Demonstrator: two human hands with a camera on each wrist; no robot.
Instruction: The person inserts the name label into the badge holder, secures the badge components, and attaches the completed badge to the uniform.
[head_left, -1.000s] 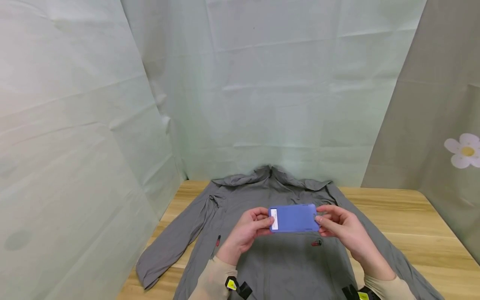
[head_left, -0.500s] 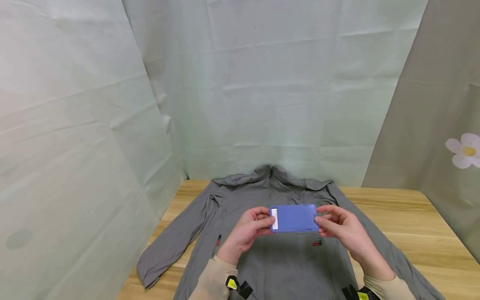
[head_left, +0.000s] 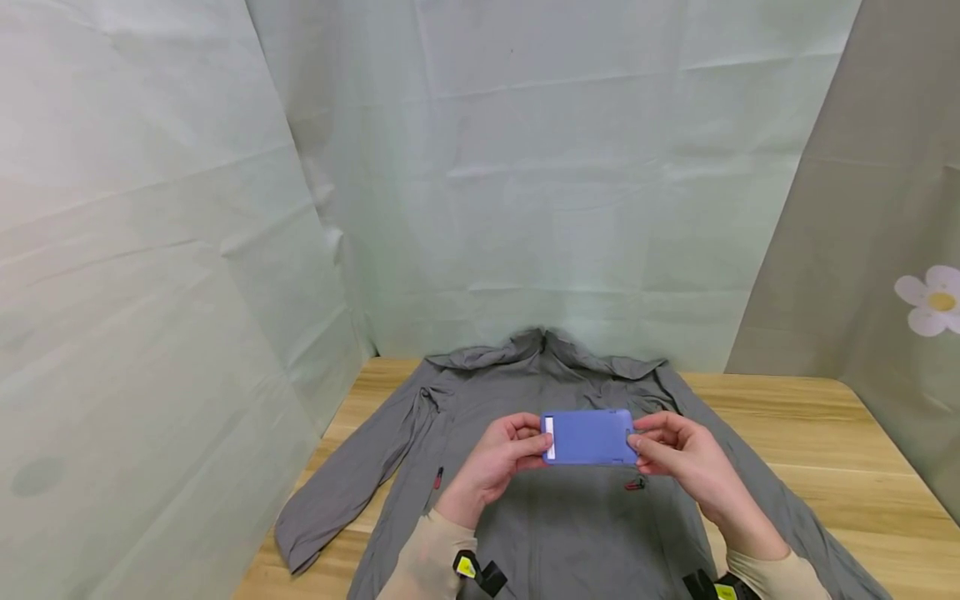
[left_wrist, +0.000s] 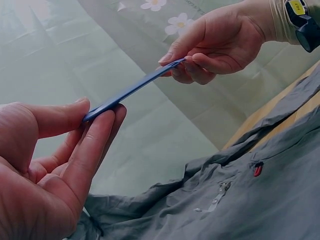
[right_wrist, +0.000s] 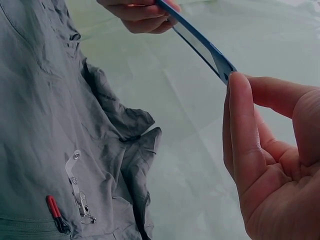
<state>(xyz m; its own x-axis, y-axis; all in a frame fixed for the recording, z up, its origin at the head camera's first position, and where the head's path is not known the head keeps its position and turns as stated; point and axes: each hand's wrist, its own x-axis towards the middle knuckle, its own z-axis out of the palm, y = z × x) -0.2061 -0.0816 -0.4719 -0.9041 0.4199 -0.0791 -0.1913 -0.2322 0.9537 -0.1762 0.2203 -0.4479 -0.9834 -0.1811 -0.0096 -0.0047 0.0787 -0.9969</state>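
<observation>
A flat blue ID card holder (head_left: 588, 437) with a white strip near its left end is held level above a grey jacket (head_left: 517, 533). My left hand (head_left: 495, 462) pinches its left end between thumb and fingers. At the opposite short end, the right hand (head_left: 690, 462) grips it the same way. Seen edge-on in the left wrist view, the card holder (left_wrist: 132, 89) looks thin. The right wrist view has a clear strap with a metal clip (right_wrist: 80, 197) lying on the jacket, beside a red zipper pull (right_wrist: 52, 207).
The jacket lies spread on a wooden table (head_left: 810, 433), collar towards the back and sleeves out to both sides. Pale cloth sheets (head_left: 555, 183) hang behind and at the left. On the right, a brownish sheet carries a white flower print (head_left: 930, 302).
Both hands keep their hold on the card holder. It has tilted very slightly, and the white strip looks a little narrower; the head view has shifted a touch.
</observation>
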